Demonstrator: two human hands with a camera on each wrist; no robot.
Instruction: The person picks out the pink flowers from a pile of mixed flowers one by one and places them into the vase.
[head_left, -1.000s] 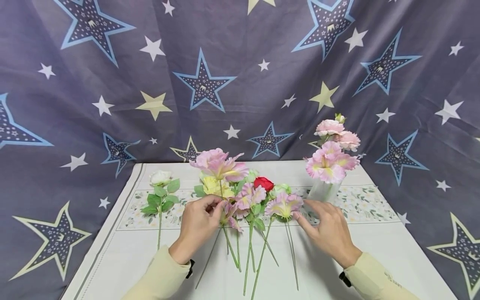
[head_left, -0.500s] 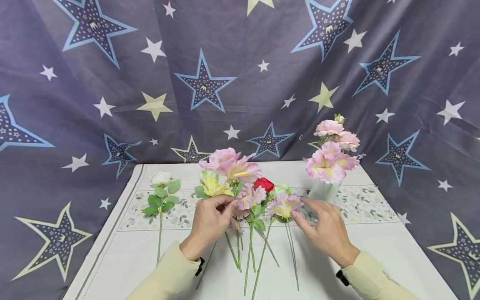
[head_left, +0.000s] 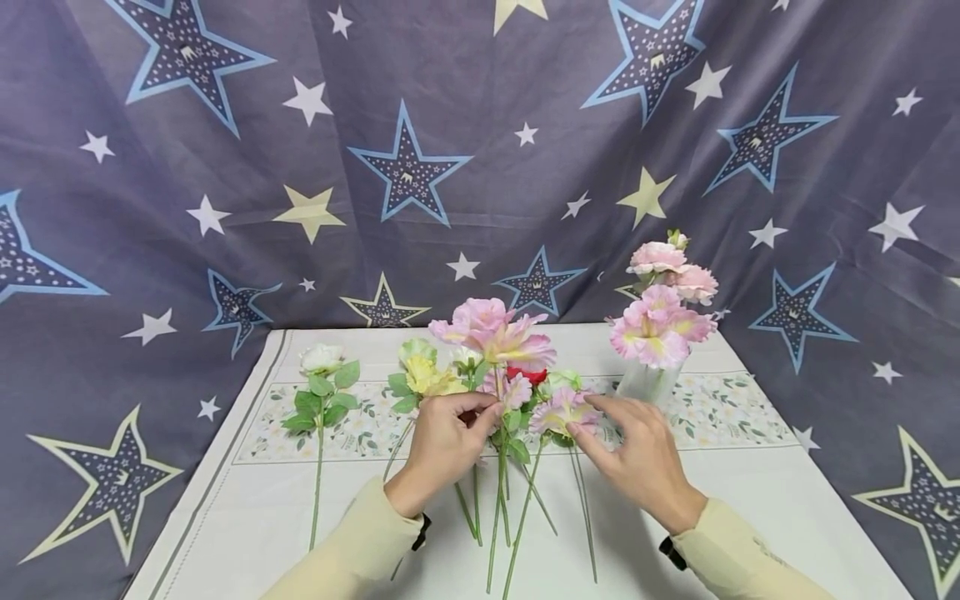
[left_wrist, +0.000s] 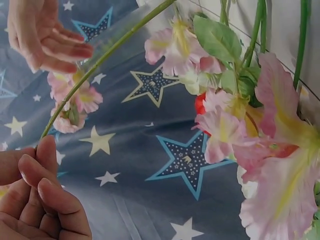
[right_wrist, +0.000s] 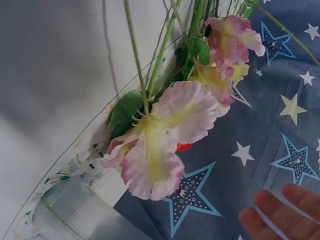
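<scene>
My left hand (head_left: 450, 442) pinches the stem of a pink artificial flower (head_left: 498, 332), raised upright above the other flowers. In the left wrist view that green stem (left_wrist: 107, 55) slants up from between thumb and fingers; its bloom is out of sight there. My right hand (head_left: 637, 454) has its fingers extended, relaxed, with nothing held. Its fingertips are right at the petals of a lying pink-and-yellow flower (head_left: 562, 410), which also fills the middle of the right wrist view. Another pink flower (head_left: 516, 390) is partly hidden behind the left fingers.
A ribbed clear vase (head_left: 651, 382) with pink flowers (head_left: 662, 325) stands at the back right. A white rose (head_left: 322, 358) lies apart on the left. A yellow flower (head_left: 427, 375) and a red rose (head_left: 534, 375) are in the middle bunch. A starry curtain (head_left: 480, 125) hangs behind.
My left hand has carried the pink flower to the right, its bloom now in front of the red rose. My right hand has shifted slightly left, fingers still extended.
</scene>
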